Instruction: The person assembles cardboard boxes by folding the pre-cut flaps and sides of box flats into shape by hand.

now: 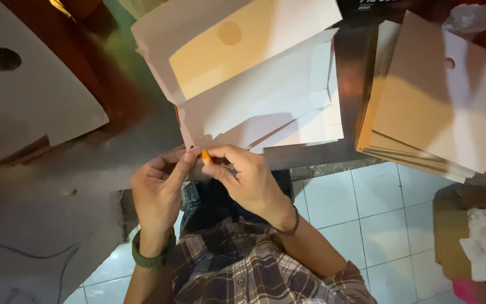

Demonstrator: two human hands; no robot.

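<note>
My left hand [157, 194] and right hand [242, 179] pinch a white paper envelope's [265, 104] corner — fold unfinished; brown stack [423, 107] apparently done.

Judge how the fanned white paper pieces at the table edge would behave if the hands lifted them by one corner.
The white paper pieces look thin and flat, so they would probably droop. They overlap loosely in a fan, so some would likely slide apart. Both the left hand and right hand pinch at the lower corner, which suggests little weight.
</note>
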